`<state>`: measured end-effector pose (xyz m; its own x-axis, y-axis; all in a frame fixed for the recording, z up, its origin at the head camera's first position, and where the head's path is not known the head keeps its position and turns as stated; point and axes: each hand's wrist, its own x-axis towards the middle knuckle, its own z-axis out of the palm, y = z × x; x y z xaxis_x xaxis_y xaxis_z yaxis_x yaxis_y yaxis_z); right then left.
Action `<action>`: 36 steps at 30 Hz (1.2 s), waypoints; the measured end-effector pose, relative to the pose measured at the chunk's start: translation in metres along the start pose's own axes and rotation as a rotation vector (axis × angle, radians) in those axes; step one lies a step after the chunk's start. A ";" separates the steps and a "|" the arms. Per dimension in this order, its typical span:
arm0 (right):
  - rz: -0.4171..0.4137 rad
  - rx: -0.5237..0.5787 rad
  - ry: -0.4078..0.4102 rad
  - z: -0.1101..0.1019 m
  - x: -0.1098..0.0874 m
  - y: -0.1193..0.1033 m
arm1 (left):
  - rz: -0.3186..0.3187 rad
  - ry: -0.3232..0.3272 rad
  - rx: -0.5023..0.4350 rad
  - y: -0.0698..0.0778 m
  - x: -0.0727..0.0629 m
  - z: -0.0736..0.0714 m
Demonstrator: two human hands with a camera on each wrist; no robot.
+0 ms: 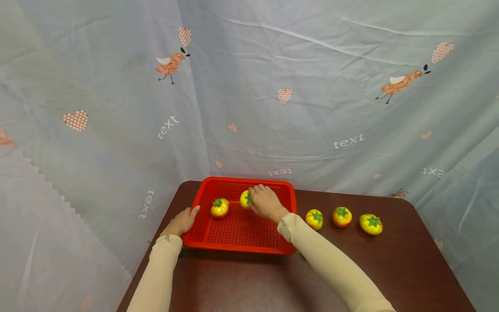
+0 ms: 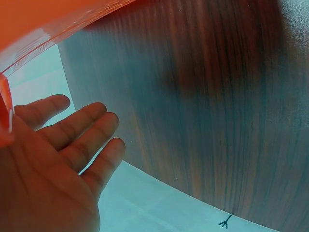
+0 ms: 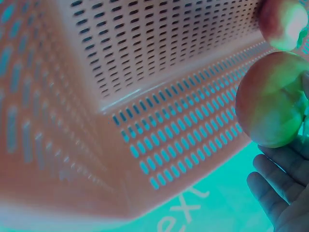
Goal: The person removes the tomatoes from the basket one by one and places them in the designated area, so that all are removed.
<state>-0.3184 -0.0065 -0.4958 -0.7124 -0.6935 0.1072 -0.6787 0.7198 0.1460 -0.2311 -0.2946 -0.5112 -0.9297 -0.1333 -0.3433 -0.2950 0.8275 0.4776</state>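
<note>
My left hand point(image 1: 183, 221) holds the left rim of a red perforated plastic basket point(image 1: 241, 248), thumb over the rim. In the left wrist view its other fingers point(image 2: 87, 125) extend loosely outside the basket wall. Inside the basket, my right hand point(image 1: 267, 203) grips a yellow-red tomato point(image 1: 245, 199) with green leaves on top. In the right wrist view that tomato point(image 3: 268, 101) sits against the fingers point(image 3: 277, 176), held above the basket's perforated floor. A second tomato point(image 1: 220, 208) lies in the basket's left part.
To the right of the basket, three more tomatoes stand in a row: a near one point(image 1: 314, 219), a middle one point(image 1: 341, 216) and a far-right one point(image 1: 371, 224). They rest on a dark brown wooden table point(image 1: 405, 260). A patterned grey curtain point(image 1: 249, 86) hangs behind and on both sides.
</note>
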 end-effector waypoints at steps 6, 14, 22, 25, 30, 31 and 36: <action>-0.008 -0.007 0.020 -0.003 -0.010 0.008 | 0.004 0.009 0.002 -0.002 -0.001 0.000; -0.030 0.040 0.113 -0.015 -0.025 0.017 | -0.007 0.002 0.004 -0.001 -0.002 -0.001; -0.028 0.083 0.154 -0.023 -0.039 0.031 | 0.012 0.017 0.012 -0.002 -0.001 0.001; -0.011 0.087 0.163 -0.025 -0.046 0.037 | 0.000 0.008 -0.007 -0.002 -0.002 0.001; 0.018 0.077 0.199 -0.026 -0.058 0.052 | -0.013 0.002 -0.024 0.000 -0.003 0.001; 0.025 0.074 0.205 -0.026 -0.061 0.055 | -0.013 0.003 -0.024 0.000 -0.004 0.002; 0.060 0.070 0.215 -0.026 -0.075 0.071 | -0.013 0.003 -0.014 0.000 -0.003 0.003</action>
<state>-0.3082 0.0962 -0.4680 -0.7029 -0.6346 0.3214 -0.6520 0.7554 0.0656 -0.2274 -0.2928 -0.5126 -0.9266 -0.1458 -0.3467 -0.3100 0.8179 0.4847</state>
